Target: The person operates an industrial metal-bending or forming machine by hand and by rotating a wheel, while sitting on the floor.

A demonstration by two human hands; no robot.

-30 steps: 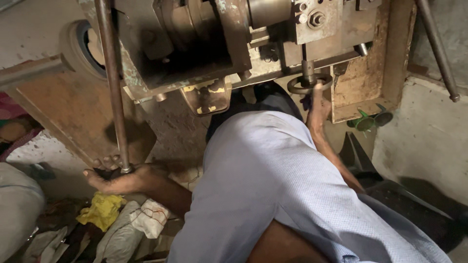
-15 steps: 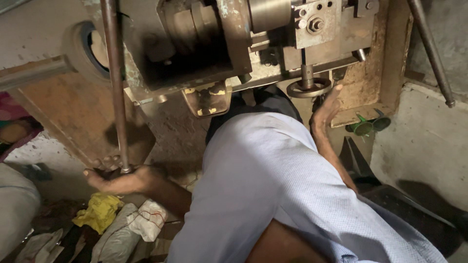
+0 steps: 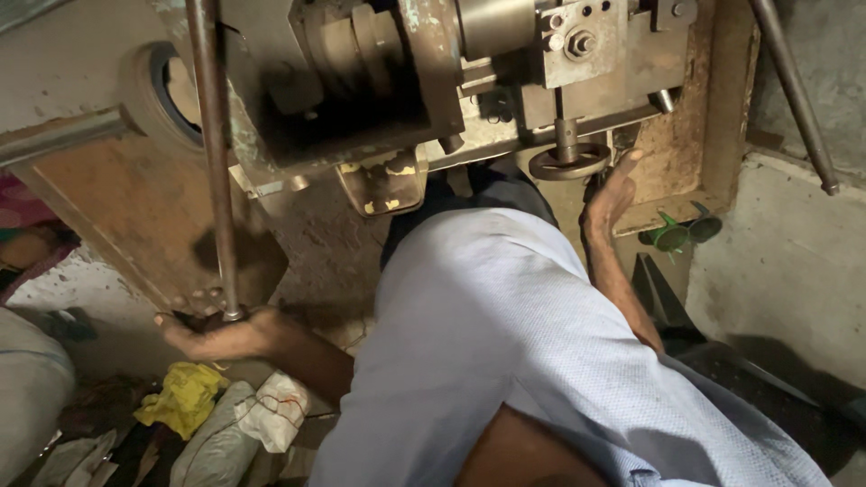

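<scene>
Plainly, two steel controls in reach.
Rod [image 3: 215,162]: long, stiff, likely heavy, rusty rather than slick; take it low.
Left hand [image 3: 221,332]: closed around rod's foot.
Handwheel [image 3: 568,163]: small, rigid; take its rim.
Right hand [image 3: 612,194]: open, just beside handwheel.

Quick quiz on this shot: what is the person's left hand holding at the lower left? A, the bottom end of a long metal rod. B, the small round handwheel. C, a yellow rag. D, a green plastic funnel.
A: the left hand is cupped around the bottom end of the long metal rod, while the yellow rag lies below it on the floor and the right hand is up by the handwheel.
</scene>
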